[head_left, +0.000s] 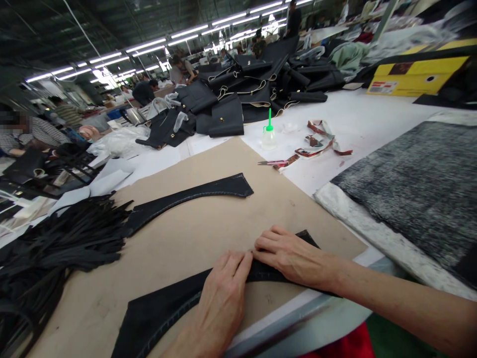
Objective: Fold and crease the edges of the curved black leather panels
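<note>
A curved black leather-like piece [167, 294] lies on the tan board in front of me, with a stitched or notched line along its inner curve. My left hand [225, 286] is closed on its upper edge near the middle, fingertips bent down. Right beside it, my right hand [286, 253] pinches the same edge, thumb and fingers together. The two sets of fingertips almost meet, and the bit of edge under them is hidden. Farther up the board rests a second curved black piece [194, 194], untouched.
A heap of black strips [70, 233] covers the left of the tan board [268, 209]. Beyond are pink-handled snips [274, 162], a green-tipped bottle [268, 136], tape scraps [316, 144] and piled black bags [227, 114]. A dark speckled slab [410, 184] lies right. Other people work behind.
</note>
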The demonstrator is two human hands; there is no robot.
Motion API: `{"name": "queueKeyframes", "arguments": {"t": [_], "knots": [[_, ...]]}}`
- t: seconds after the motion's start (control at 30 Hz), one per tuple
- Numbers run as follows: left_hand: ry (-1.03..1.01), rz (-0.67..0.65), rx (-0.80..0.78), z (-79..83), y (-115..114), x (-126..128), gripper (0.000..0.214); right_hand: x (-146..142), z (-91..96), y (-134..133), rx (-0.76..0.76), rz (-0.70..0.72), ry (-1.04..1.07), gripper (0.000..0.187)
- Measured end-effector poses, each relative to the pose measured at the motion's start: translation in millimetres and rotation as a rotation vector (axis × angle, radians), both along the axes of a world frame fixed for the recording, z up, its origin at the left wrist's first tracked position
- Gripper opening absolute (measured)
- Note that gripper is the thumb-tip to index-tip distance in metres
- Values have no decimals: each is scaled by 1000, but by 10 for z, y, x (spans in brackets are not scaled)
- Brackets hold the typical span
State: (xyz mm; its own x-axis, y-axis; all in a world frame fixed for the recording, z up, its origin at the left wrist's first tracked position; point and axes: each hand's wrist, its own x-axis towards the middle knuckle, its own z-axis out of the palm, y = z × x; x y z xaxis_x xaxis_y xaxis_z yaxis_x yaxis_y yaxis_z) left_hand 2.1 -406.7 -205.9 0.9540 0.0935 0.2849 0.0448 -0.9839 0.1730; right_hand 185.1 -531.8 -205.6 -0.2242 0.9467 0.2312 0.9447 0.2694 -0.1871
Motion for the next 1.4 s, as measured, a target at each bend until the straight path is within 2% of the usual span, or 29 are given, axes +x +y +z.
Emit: {"name": "queueKeyframes", "arguments": {"t": [0.1,0.2,0.47,0.83,1.0,1.17,1.4], "knots": [[-51,7,14,-112,-71,40,51,22,-9,1,-7,15,16,16],[-66,15,63,-150,-94,35,54,97,-4,-36,20,-2,33,22],[0,49,108,-109,-136,93,53,379,-15,-241,49,-65,-2,26],[72,63,277,-68,-209,188,56,416,-20,-418,-15,-93,-10,31],[31,22,245,-93,-236,237,56,464,-57,-497,6,-135,22,33],[89,-27,175,-60,-255,341,47,501,-34,-518,28,-194,55,31],[180,1,206,3,-294,417,59,562,-41,-537,51,-184,9,29]]}}
